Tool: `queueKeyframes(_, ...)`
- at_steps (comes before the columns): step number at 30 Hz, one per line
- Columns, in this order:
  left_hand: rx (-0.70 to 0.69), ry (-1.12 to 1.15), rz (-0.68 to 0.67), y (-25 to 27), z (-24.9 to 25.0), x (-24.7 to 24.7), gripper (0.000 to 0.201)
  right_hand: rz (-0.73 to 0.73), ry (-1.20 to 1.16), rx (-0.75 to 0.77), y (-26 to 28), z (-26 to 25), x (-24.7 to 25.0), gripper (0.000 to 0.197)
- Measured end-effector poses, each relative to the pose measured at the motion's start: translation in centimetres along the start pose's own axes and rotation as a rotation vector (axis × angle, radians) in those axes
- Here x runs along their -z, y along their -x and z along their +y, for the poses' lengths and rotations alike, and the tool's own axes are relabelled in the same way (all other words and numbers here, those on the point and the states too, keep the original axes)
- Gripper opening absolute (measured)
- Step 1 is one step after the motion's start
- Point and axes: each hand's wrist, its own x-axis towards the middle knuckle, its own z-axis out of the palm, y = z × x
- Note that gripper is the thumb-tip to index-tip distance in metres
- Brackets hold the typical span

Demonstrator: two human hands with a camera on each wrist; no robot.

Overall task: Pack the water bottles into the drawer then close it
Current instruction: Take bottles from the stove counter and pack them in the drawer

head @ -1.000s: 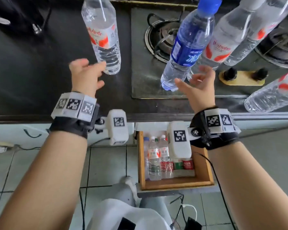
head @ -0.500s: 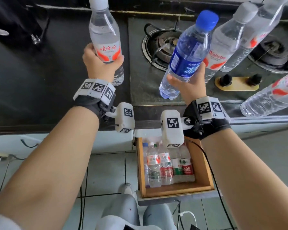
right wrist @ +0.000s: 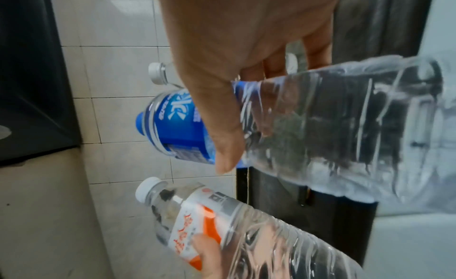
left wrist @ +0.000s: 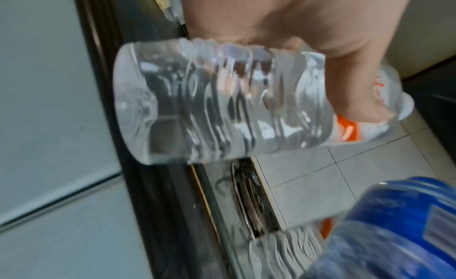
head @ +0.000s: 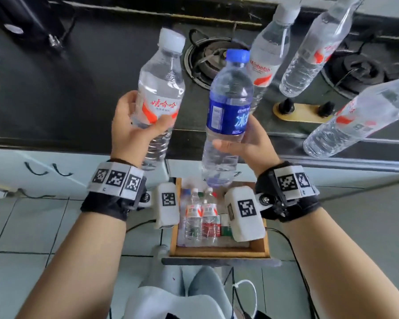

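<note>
From above, the left hand (head: 134, 132) grips a red-labelled bottle (head: 158, 97) and the right hand (head: 249, 143) a blue-labelled bottle (head: 226, 120), both above the open drawer (head: 219, 252). At the left wrist, fingers (left wrist: 355, 76) wrap the clear bottle. At the right wrist, fingers (right wrist: 222, 127) clamp the blue one.

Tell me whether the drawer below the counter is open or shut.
Open. The wooden drawer is pulled out from the cabinet below the counter, its inside exposed, with several water bottles lying in it.
</note>
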Motion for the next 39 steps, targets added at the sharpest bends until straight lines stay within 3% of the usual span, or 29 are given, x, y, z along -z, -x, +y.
queueKeyframes(7, 0.186, 0.067, -0.246, 8.6, -4.3, -5.3, 0.037, -0.141, -0.063, -0.181, 5.6, 5.6, 5.3, 0.046)
queueKeyframes(11, 0.368, 0.059, -0.341, 12.0, -10.6, -7.9, 0.049, -0.164, -0.097, -0.318, 8.6, 12.1, 8.0, 0.051)
queueKeyframes(18, 0.547, -0.03, -0.439, 14.0, -23.1, -12.3, 0.072, 0.115, 0.048, -0.535, 9.3, 26.4, 8.3, 0.073)
queueKeyframes(23, 0.602, -0.295, -0.455, 13.7, -30.2, -14.8, 0.071, 0.127, 0.326, -0.724, 7.8, 33.9, 8.2, 0.073)
queueKeyframes(28, 0.692, -0.668, -0.417, 12.2, -34.2, -16.9, 0.055, 0.102, 0.512, -0.877, 6.7, 36.3, 8.4, 0.079)
queueKeyframes(31, 0.755, -0.805, -0.541, 11.3, -35.8, -17.4, 0.056, 0.002, 0.586, -0.944, 5.6, 37.6, 8.3, 0.075)
queueKeyframes(33, 0.704, -0.976, -0.719, 11.0, -36.4, -17.5, 0.021, -0.089, 0.708, -1.006, 5.3, 38.4, 8.1, 0.065)
queueKeyframes(34, 0.679, -1.046, -0.78, 11.0, -36.7, -17.4, 0.017, -0.137, 0.76, -1.015, 5.2, 38.7, 8.0, 0.063)
queueKeyframes(39, 0.695, -1.05, -0.906, 10.8, -36.4, -17.3, 0.025, -0.191, 0.697, -1.055, 5.8, 39.9, 7.8, 0.072)
